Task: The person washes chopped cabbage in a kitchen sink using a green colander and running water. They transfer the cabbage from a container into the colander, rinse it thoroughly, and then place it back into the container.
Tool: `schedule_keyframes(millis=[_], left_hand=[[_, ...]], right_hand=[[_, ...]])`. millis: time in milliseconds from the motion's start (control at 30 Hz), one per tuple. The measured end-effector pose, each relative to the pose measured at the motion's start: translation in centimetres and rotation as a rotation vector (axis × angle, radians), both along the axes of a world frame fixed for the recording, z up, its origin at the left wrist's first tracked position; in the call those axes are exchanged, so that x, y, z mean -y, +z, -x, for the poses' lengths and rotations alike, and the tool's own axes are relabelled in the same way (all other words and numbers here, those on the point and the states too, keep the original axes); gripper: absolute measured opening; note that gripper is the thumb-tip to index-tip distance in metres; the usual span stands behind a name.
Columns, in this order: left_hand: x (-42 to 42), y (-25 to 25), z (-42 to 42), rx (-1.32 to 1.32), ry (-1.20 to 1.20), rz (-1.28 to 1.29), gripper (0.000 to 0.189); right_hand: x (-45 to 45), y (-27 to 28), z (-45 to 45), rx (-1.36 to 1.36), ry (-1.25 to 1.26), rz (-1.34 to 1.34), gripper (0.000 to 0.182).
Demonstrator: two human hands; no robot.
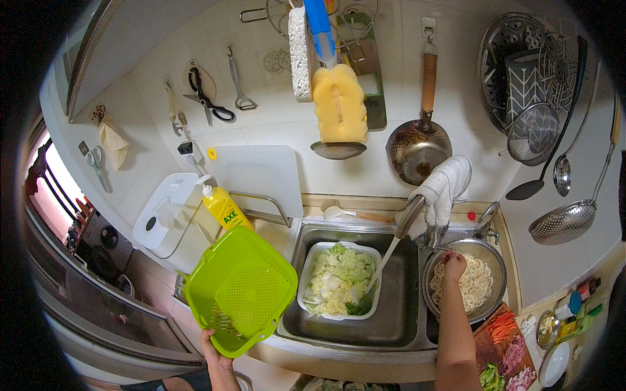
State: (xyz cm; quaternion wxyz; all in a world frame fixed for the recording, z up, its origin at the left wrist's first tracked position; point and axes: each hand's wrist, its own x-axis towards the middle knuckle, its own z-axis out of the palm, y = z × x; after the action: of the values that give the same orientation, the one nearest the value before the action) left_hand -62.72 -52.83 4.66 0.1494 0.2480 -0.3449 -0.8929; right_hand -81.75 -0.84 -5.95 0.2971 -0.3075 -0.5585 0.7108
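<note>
My left hand [215, 349] grips the lower rim of a green plastic colander basket [259, 278], held tilted left of the sink, with nothing in it. My right hand [455, 265] is over a metal colander [495, 249] of sliced lotus root [472, 288] at the sink's right side, by the faucet's base; its fingers are curled and I cannot tell if they hold anything. In the large basin stands a white tub [313, 249] of chopped cabbage [337, 278], with water running into it from the faucet [410, 215].
A cutting board [481, 342] with cut carrot, meat and greens lies at the lower right. A yellow dish soap bottle [227, 207] and a white bin [166, 215] stand behind the green basket. A sponge brush [340, 102] and a pan [419, 151] hang above the sink [401, 322].
</note>
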Motion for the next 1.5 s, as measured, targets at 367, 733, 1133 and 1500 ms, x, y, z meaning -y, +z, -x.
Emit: schedule_keyframes(millis=[367,733,1133,1500], left_hand=[[0.0,-0.2,-0.1,-0.012,-0.013,0.012,0.045],[0.3,0.1,0.1,0.003,-0.015,-0.032,0.046],[-0.1,1.2,-1.4,0.056,0.141,-0.014,0.043],[3.2,0.9,-4.5,0.261,0.107,-0.049,0.047]], right_hand=[[0.0,-0.1,0.3,-0.022,-0.019,0.007,0.022],[-3.5,-1.6,2.6,-0.027,-0.022,-0.106,0.020],[11.9,0.5,-0.9,0.251,0.487,-0.837,0.025],[24.2,-11.0,-1.0,0.654,1.019,-1.049,0.079]])
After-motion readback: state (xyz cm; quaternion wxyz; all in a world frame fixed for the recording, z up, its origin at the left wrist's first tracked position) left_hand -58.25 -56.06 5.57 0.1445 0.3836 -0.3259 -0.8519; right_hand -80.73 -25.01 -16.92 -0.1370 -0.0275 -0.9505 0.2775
